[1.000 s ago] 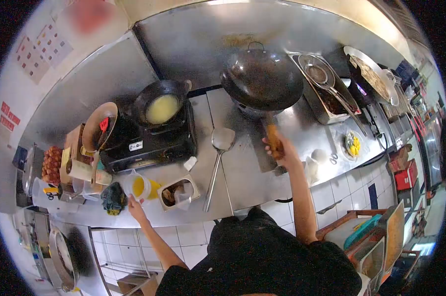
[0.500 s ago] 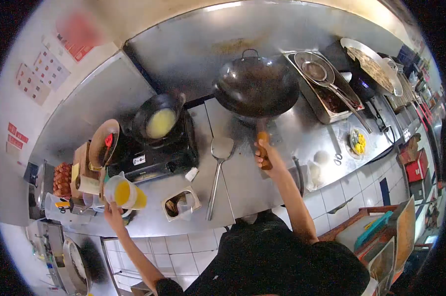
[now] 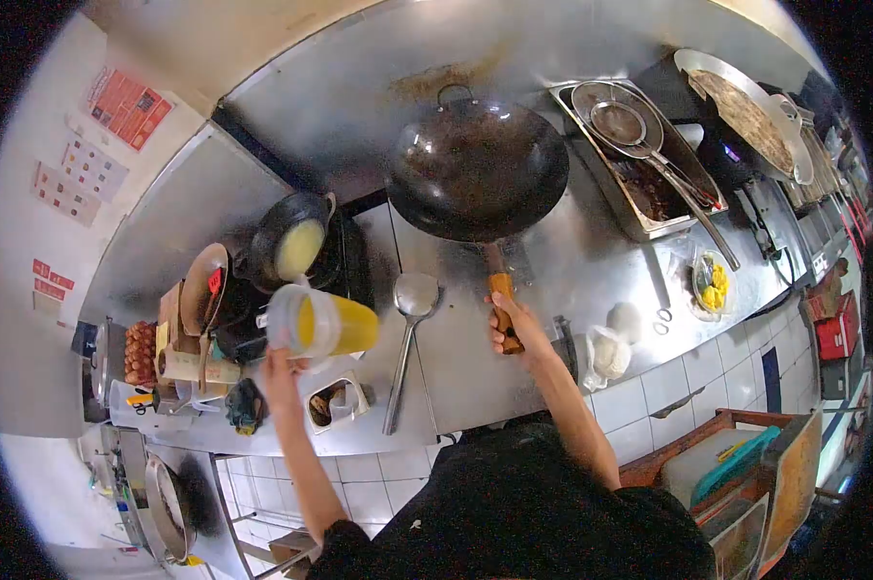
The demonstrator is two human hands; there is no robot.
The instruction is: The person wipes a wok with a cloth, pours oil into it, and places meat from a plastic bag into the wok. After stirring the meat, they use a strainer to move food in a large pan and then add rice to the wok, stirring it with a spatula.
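Note:
My left hand [image 3: 285,375] is closed on a clear plastic jug [image 3: 322,323] of yellow liquid, tilted to the right over the front of the counter. My right hand [image 3: 516,325] grips the wooden handle of a large dark wok [image 3: 477,174], whose inside looks empty. Behind the jug, a smaller black pan [image 3: 270,253] with pale yellow liquid [image 3: 300,249] sits on a black stove [image 3: 357,266]. A metal spatula [image 3: 413,324] lies between my hands.
A metal tray [image 3: 649,230] with strainers [image 3: 618,124] stands right of the wok. Beyond are a large pan [image 3: 745,121] and a bowl of yellow pieces [image 3: 712,284]. A small container [image 3: 337,404], a dark bundle [image 3: 245,406] and eggs [image 3: 140,354] are at the left.
My left hand has brought the jug right and up, and it now overlaps the stove. The wok, held by my right hand, appears slightly further left in view, with its inside more visible.

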